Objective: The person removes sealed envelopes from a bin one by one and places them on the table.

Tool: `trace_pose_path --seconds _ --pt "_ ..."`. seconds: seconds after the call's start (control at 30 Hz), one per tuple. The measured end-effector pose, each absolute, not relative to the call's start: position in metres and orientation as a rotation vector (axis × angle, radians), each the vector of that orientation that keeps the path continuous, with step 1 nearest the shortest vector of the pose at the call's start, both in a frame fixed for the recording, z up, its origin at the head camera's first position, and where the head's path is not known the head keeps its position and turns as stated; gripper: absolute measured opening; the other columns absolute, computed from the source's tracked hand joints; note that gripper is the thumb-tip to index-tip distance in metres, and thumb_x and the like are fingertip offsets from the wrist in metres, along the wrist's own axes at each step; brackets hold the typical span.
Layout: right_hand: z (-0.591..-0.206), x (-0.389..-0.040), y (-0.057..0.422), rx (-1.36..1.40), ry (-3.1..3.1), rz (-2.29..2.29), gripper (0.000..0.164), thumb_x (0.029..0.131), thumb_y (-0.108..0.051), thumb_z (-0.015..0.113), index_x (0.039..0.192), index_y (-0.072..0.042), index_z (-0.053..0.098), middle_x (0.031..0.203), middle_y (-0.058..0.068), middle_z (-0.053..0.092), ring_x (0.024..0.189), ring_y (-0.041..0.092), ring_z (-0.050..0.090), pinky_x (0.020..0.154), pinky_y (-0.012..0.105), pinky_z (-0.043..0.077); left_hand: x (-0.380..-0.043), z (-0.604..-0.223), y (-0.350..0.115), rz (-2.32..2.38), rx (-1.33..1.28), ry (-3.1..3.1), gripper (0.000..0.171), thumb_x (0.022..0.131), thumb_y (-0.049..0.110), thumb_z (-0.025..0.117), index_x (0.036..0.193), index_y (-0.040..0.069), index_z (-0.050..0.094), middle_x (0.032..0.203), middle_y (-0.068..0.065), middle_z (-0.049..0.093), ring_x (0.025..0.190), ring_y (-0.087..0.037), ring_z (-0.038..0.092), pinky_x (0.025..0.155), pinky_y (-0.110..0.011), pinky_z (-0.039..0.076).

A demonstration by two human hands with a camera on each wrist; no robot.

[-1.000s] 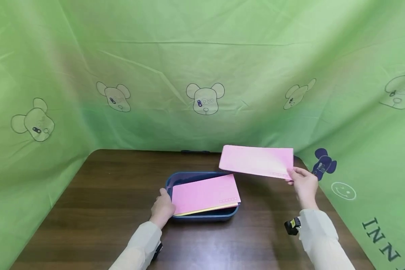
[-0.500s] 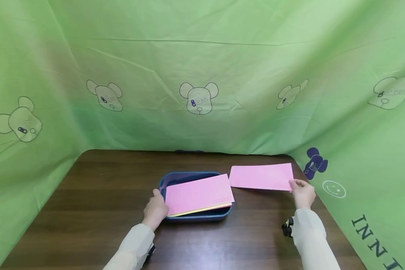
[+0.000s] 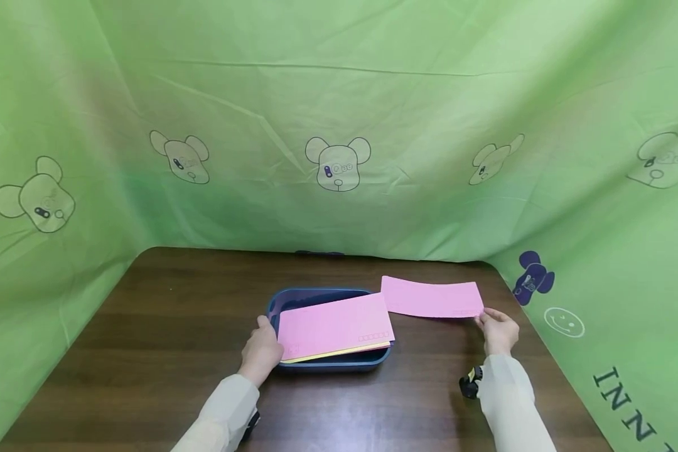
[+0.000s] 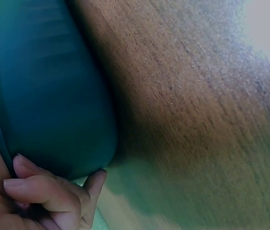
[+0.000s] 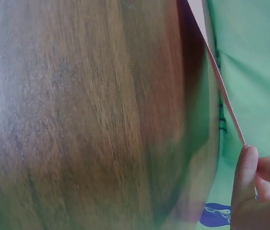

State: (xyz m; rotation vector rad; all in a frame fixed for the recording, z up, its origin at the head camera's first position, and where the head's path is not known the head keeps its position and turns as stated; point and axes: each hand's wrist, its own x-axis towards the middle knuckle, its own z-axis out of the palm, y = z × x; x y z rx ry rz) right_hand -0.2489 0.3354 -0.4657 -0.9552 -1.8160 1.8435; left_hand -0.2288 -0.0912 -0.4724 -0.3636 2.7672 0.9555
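Observation:
My left hand (image 3: 261, 351) grips the left end of a dark blue plastic bin (image 3: 339, 366). In the left wrist view its curled fingers (image 4: 44, 191) lie against the bin's end wall. A pink envelope (image 3: 330, 326) with a row of small printed boxes lies slanted in the bin, over a yellow one (image 3: 339, 353). With thumb and fingertips, my right hand (image 3: 498, 331) pinches another pink envelope (image 3: 435, 300) by its near right corner. This envelope sags in the middle, and its left end meets the top right of the bin's pile in the head view.
The bin stands on a dark brown wooden table (image 3: 164, 351). Green cloth (image 3: 339, 94) printed with bear heads hangs behind the table and along both sides. A small black device (image 3: 470, 384) is strapped at my right wrist.
My right hand has lowered the pink envelope toward the table and drawn slightly left, and the envelope now bows. The left hand keeps its grip on the bin; the view has shifted a little.

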Motion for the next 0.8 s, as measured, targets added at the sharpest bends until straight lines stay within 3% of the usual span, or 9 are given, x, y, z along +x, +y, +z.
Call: trace_pose_path --seconds 0.13,0.2,0.27,0.33,0.4,0.47,0.53,0.63,0.8 --pt "-0.471 -0.251 0.337 -0.91 -1.827 1.879 0.033 0.091 0.005 0.051 0.123 0.009 0.055 0.062 -0.016 0.055 0.059 -0.009 0.059 0.072 0.011 0.053 -0.228 -0.473 -0.091 0.958 -0.373 2.76 0.053 0.083 0.003 0.056 0.127 -0.008 0.03 0.102 -0.031 0.055 0.081 -0.037 0.059 0.068 -0.047 0.049" --pt "-0.474 -0.253 0.338 -0.876 -1.873 1.921 0.043 0.095 -0.002 0.047 0.134 0.014 0.042 0.08 -0.01 0.06 0.063 -0.012 0.056 0.077 0.009 0.051 -0.228 -0.473 -0.09 0.969 -0.372 2.757 0.053 0.083 0.003 0.056 0.128 -0.008 0.03 0.102 -0.031 0.055 0.08 -0.036 0.058 0.068 -0.046 0.049" --pt "-0.477 -0.255 0.34 -0.84 -1.914 1.988 0.053 0.097 -0.011 0.041 0.142 0.014 0.027 0.109 0.008 0.06 0.07 -0.014 0.053 0.089 0.01 0.048 -0.228 -0.472 -0.09 0.979 -0.371 2.752 0.054 0.083 0.003 0.056 0.128 -0.008 0.03 0.103 -0.03 0.055 0.079 -0.035 0.058 0.067 -0.046 0.049" --pt "-0.479 -0.258 0.341 -0.821 -1.942 2.054 0.059 0.099 -0.018 0.037 0.147 0.01 0.016 0.138 0.021 0.043 0.083 -0.013 0.051 0.102 0.014 0.041 -0.227 -0.472 -0.09 0.99 -0.368 2.747 0.053 0.083 0.003 0.056 0.128 -0.008 0.03 0.103 -0.03 0.055 0.079 -0.034 0.058 0.067 -0.046 0.048" --pt "-0.48 -0.26 0.341 -0.808 -1.931 2.114 0.062 0.1 -0.021 0.034 0.149 0.007 0.009 0.154 0.021 0.022 0.105 -0.006 0.052 0.11 0.017 0.032 -0.227 -0.472 -0.09 0.997 -0.368 2.747 0.053 0.083 0.003 0.056 0.127 -0.008 0.03 0.102 -0.03 0.055 0.078 -0.034 0.058 0.067 -0.046 0.048" --pt "-0.479 -0.263 0.342 -0.788 -1.906 2.166 0.062 0.1 -0.019 0.031 0.15 0.005 0.002 0.158 0.02 0.01 0.13 0.006 0.044 0.114 0.02 0.026 -0.227 -0.471 -0.089 1.004 -0.369 2.744 0.052 0.083 0.003 0.057 0.127 -0.008 0.03 0.102 -0.03 0.055 0.078 -0.034 0.057 0.067 -0.045 0.049" --pt "-0.477 -0.265 0.341 -0.797 -1.868 2.209 0.062 0.1 -0.015 0.029 0.151 0.003 -0.002 0.159 0.016 0.005 0.143 0.015 0.029 0.114 0.018 0.025 -0.226 -0.471 -0.089 1.006 -0.372 2.746 0.052 0.083 0.003 0.057 0.126 -0.008 0.031 0.102 -0.03 0.055 0.078 -0.034 0.057 0.067 -0.046 0.049" --pt "-0.474 -0.268 0.341 -0.807 -1.824 2.266 0.063 0.099 -0.008 0.027 0.151 -0.001 -0.009 0.16 0.013 -0.001 0.147 0.019 0.018 0.112 0.015 0.025 -0.226 -0.471 -0.089 1.006 -0.374 2.747 0.053 0.082 0.003 0.058 0.126 -0.009 0.031 0.102 -0.031 0.054 0.078 -0.035 0.057 0.067 -0.046 0.049" --pt "-0.469 -0.268 0.34 -0.796 -1.79 2.32 0.067 0.098 -0.006 0.026 0.149 -0.005 -0.018 0.16 0.013 -0.01 0.145 0.009 0.019 0.111 0.011 0.023 -0.225 -0.472 -0.089 1.005 -0.386 2.74 0.053 0.082 0.003 0.058 0.127 -0.008 0.03 0.102 -0.03 0.054 0.077 -0.034 0.056 0.067 -0.045 0.049"
